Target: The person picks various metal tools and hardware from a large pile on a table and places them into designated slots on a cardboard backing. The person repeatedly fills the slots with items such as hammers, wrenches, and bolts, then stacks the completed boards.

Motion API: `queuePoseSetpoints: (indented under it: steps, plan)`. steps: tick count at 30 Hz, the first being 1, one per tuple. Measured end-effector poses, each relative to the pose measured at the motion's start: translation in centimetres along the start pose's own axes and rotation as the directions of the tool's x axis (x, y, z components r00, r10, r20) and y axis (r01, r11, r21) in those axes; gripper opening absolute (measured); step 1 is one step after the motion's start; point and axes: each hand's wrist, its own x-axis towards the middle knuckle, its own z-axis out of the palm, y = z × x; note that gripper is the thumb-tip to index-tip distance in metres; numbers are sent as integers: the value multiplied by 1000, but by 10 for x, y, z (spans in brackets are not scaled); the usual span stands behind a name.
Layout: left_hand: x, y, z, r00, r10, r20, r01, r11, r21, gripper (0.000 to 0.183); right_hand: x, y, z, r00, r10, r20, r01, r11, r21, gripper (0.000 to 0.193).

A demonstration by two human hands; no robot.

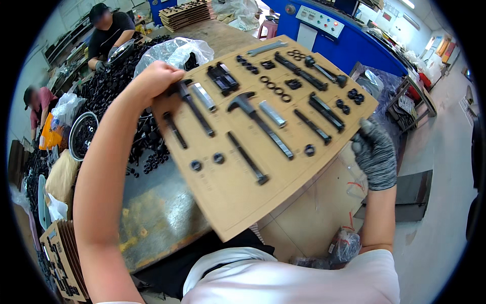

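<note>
A tan cardboard sheet (pixel 228 202) is held up at a tilt between my two hands. My bare left hand (pixel 161 80) is closed on its upper left edge. My right hand (pixel 375 154), in a grey knit glove, grips the right edge. On the sheet lie a T-headed dark metal bar (pixel 260 124), long dark bolts (pixel 247 158), silver cylinders (pixel 272 113), a silver wrench (pixel 267 48), black rings (pixel 275 89) and several nuts (pixel 196 165). Beside my left fingers is another long dark part (pixel 197 110); whether they touch it I cannot tell.
Under the sheet is a worn metal table (pixel 172 218). To the left, black metal parts (pixel 147 137) are heaped beside a round bowl (pixel 84 136). Stacked cardboard sheets (pixel 185 15) stand behind. Two people work at the far left. A blue machine (pixel 354 50) stands at the back right.
</note>
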Motion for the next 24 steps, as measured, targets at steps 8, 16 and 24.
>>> queuePoseSetpoints:
  steps: [8, 16, 24]
  plan:
    - [70, -7, 62, 995, 77, -55, -79, 997, -19, 24, 36, 11, -76, 859, -485, 165, 317, 249, -915, 46]
    - [97, 23, 113, 1000, 3, 4, -3, 986, 168, 29, 80, 25, -155, 948, -277, -156, 188, 884, -427, 27]
    - [110, 21, 130, 1000, -7, -17, 11, 975, 222, 30, 94, 48, -169, 932, -324, -162, 212, 850, -482, 25]
